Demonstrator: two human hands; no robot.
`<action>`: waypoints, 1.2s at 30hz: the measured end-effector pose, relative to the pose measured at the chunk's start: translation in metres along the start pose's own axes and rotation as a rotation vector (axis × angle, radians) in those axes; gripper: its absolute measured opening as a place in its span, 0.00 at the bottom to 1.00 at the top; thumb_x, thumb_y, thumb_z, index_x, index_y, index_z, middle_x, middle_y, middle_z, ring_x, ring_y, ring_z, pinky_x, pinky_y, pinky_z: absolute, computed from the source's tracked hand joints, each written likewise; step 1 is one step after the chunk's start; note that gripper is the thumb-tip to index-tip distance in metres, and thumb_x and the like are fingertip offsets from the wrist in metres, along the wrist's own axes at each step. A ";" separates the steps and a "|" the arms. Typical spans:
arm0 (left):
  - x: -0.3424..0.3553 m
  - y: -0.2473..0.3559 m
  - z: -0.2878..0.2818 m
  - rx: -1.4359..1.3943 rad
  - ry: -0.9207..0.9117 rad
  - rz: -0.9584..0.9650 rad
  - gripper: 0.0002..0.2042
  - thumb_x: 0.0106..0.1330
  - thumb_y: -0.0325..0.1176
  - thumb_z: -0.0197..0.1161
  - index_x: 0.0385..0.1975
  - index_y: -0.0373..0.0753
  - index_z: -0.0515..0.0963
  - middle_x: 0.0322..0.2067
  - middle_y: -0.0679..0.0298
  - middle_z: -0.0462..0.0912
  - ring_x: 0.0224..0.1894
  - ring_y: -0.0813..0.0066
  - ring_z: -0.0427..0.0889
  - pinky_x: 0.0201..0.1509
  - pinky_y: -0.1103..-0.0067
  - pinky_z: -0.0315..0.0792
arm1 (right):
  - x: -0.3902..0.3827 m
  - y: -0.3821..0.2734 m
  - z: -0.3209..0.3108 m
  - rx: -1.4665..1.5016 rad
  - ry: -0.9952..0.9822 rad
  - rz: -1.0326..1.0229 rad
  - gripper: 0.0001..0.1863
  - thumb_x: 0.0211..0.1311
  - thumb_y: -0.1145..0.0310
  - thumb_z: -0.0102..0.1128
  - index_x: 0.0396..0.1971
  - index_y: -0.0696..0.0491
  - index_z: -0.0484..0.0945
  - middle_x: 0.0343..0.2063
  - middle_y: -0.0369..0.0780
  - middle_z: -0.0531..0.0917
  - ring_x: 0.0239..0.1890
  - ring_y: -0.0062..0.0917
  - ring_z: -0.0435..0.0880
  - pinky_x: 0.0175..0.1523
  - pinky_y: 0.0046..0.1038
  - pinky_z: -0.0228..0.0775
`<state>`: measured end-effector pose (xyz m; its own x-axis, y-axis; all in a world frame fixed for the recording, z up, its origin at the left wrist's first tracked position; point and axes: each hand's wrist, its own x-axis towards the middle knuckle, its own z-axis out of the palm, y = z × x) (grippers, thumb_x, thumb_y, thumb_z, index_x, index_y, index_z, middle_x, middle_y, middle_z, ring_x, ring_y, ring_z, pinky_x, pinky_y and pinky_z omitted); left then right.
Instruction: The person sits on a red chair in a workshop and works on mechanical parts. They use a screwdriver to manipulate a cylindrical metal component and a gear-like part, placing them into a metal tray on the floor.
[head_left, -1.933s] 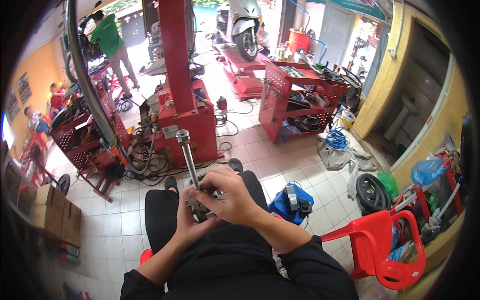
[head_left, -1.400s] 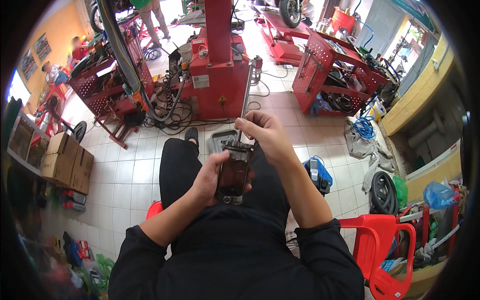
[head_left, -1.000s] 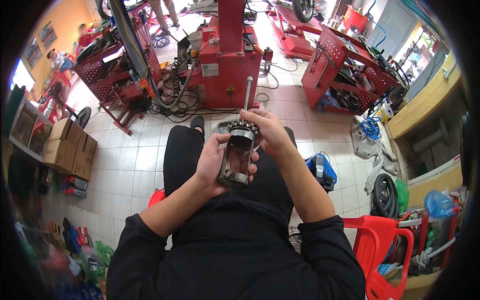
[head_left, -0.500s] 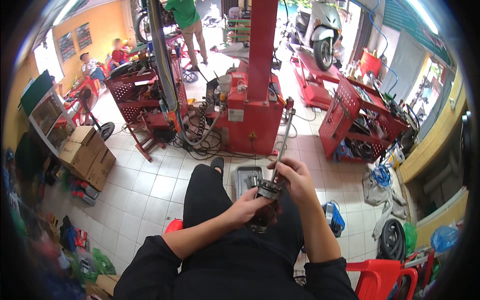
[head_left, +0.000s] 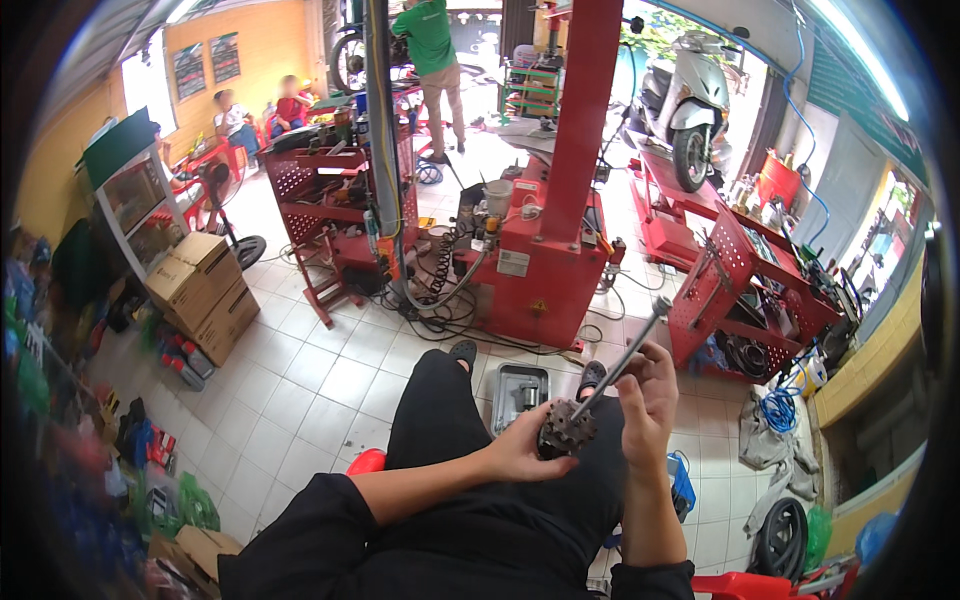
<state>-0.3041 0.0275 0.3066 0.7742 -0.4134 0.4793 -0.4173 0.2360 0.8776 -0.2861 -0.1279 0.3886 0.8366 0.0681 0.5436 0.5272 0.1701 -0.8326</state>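
Two hands on one greasy part: I've got a dark toothed gear cluster (head_left: 566,432) with a long steel shaft (head_left: 628,350) sticking out of it, held over my lap just below the centre of view. My left hand (head_left: 520,452) cups the gear end from seven o'clock, fingers curled under it, thumb up against the teeth. My right hand (head_left: 648,405) sits at three o'clock of the gear, fingers wrapped and pinching the shaft low down, near where it meets the cluster. That shaft leans away toward one o'clock, its tip ending up by the red cart.

Right at eleven o'clock of the gear, down on the white tiled floor (head_left: 330,385) between my two sandalled feet, lies a grey metal tray (head_left: 519,394) with small parts in it; what they are I cannot tell. Beyond it at twelve o'clock stands the red tyre machine (head_left: 545,270), hoses and cables coiled at its base. Off at two o'clock is a red tool cart (head_left: 745,290), well apart from my hands, with a blue hose coil (head_left: 778,408) on the floor beside it. Far at one o'clock a pale scooter (head_left: 690,100) sits raised on a lift. Over at ten o'clock, cardboard boxes (head_left: 205,290) are stacked by a red rack (head_left: 325,195). At twelve o'clock, far back, a person in a green shirt (head_left: 432,40) stands facing away.
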 end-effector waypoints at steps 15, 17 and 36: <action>-0.005 0.001 0.004 -0.158 0.122 -0.158 0.24 0.54 0.32 0.70 0.47 0.36 0.65 0.30 0.68 0.75 0.29 0.83 0.73 0.32 0.83 0.68 | -0.017 0.001 0.018 -0.370 -0.068 0.042 0.04 0.52 0.76 0.64 0.27 0.57 0.79 0.24 0.38 0.81 0.28 0.22 0.77 0.38 0.22 0.66; -0.004 -0.005 0.002 -0.077 0.127 -0.107 0.24 0.54 0.32 0.70 0.47 0.36 0.65 0.28 0.68 0.75 0.27 0.83 0.73 0.30 0.83 0.68 | -0.016 -0.001 0.017 -0.425 -0.068 -0.013 0.04 0.51 0.75 0.65 0.27 0.57 0.79 0.24 0.39 0.81 0.28 0.25 0.77 0.38 0.23 0.66; 0.016 0.013 -0.030 0.309 0.006 0.068 0.33 0.46 0.42 0.72 0.50 0.31 0.66 0.44 0.53 0.75 0.49 0.62 0.74 0.55 0.72 0.65 | -0.011 -0.005 0.007 -0.512 0.013 -0.108 0.05 0.50 0.74 0.67 0.28 0.56 0.81 0.23 0.38 0.81 0.28 0.27 0.76 0.37 0.26 0.66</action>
<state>-0.2831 0.0503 0.3252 0.7420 -0.4003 0.5377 -0.5924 -0.0160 0.8055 -0.2987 -0.1224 0.3875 0.7734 0.0644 0.6307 0.6134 -0.3269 -0.7189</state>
